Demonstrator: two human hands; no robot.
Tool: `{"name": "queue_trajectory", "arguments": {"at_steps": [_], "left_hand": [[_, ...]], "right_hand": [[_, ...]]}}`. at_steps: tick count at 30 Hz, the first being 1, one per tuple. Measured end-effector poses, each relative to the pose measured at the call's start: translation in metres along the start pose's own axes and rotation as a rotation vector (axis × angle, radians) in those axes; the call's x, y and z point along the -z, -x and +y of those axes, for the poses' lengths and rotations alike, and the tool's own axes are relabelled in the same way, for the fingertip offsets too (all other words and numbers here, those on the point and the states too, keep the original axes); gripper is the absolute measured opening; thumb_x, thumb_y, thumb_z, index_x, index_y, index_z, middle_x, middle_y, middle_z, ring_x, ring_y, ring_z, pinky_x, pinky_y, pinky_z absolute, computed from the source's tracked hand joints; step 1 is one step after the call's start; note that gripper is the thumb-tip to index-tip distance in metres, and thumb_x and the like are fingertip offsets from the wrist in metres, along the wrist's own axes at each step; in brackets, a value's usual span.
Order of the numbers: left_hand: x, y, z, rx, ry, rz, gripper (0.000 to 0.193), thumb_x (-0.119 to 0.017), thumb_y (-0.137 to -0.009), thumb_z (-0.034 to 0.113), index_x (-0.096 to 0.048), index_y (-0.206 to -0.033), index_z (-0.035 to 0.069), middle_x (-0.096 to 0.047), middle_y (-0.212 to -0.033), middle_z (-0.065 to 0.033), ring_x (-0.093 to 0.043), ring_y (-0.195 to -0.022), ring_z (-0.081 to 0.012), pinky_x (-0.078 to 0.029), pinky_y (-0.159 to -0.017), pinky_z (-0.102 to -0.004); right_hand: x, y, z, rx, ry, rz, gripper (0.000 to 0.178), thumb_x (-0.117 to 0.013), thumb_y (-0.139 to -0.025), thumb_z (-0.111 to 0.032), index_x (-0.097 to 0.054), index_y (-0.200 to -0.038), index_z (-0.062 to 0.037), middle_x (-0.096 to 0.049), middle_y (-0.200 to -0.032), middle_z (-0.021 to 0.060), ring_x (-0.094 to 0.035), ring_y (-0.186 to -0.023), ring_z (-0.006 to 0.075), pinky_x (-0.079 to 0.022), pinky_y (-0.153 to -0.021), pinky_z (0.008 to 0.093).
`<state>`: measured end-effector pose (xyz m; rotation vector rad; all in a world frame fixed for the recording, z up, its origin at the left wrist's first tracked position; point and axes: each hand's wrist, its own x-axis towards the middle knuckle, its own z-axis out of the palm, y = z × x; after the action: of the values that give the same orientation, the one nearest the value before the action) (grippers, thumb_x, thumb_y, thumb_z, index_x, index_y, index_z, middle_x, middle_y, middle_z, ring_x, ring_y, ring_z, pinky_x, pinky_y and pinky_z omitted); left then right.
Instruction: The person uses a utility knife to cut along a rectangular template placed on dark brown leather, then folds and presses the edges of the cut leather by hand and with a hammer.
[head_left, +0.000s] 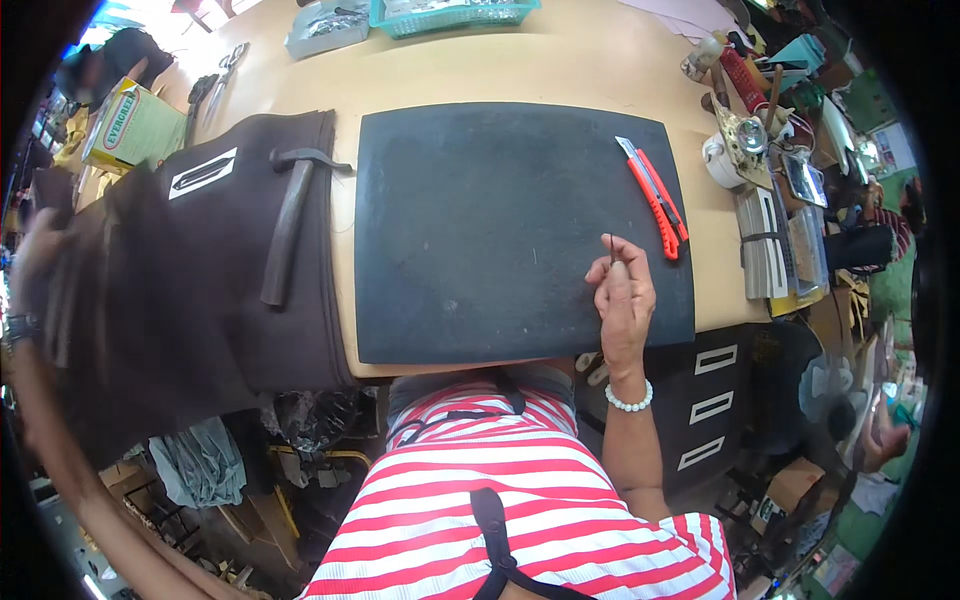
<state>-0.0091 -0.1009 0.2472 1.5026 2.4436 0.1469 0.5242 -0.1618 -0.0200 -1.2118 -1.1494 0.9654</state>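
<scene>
My right hand pinches a thin dark tool over the flat black mat, best kept clear of the draped dark brown sheet material; my blurred left hand's grip I cannot tell

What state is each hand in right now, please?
Left hand: blurred near the dark brown material; grip cannot be told.
Right hand: closed, pinching a thin dark pin-like object.

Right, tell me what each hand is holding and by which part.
The right hand pinches a thin dark object below its exposed upper end. For the left hand, blurred beside the dark brown material, any hold cannot be told.
</scene>
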Motion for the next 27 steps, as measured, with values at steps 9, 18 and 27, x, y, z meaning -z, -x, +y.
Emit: {"name": "queue_trajectory", "arguments": {"at_steps": [9,18,27], "left_hand": [[-0.285,0.068,0.184,-0.157,1.203,-0.439,0.029,-0.070,-0.082,0.016,-0.060,-0.101,-0.004,-0.067,-0.090,-0.0067,-0.064,-0.077,-0.0139,-0.051,-0.073,-0.0286],[-0.342,0.125,0.225,-0.028,1.868,-0.529,0.020,-0.067,-0.085,0.012,-0.063,-0.103,0.003,-0.067,-0.098,-0.0050,-0.062,-0.089,-0.0120,-0.049,-0.081,-0.0277],[-0.331,0.131,0.205,-0.056,1.830,-0.465,0.018,-0.069,-0.085,0.012,-0.065,-0.100,0.003,-0.067,-0.097,-0.0045,-0.062,-0.088,-0.0115,-0.049,-0.079,-0.0276]], "right_hand": [[-0.003,-0.007,-0.021,-0.144,-0.067,0.001,0.028,-0.048,-0.098,-0.017,-0.054,-0.118,0.0001,-0.054,-0.075,0.0000,-0.033,-0.051,-0.0015,-0.025,-0.043,0.0160],[-0.056,0.012,-0.031,-0.294,-0.269,-0.162,0.026,-0.048,-0.098,-0.019,-0.047,-0.116,-0.0002,-0.057,-0.072,0.0018,-0.038,-0.052,-0.0004,-0.031,-0.046,0.0155],[-0.059,0.016,-0.029,-0.422,-0.221,-0.197,0.023,-0.050,-0.098,-0.022,-0.044,-0.108,-0.0020,-0.057,-0.067,0.0032,-0.036,-0.048,-0.0001,-0.028,-0.043,0.0163]]}}
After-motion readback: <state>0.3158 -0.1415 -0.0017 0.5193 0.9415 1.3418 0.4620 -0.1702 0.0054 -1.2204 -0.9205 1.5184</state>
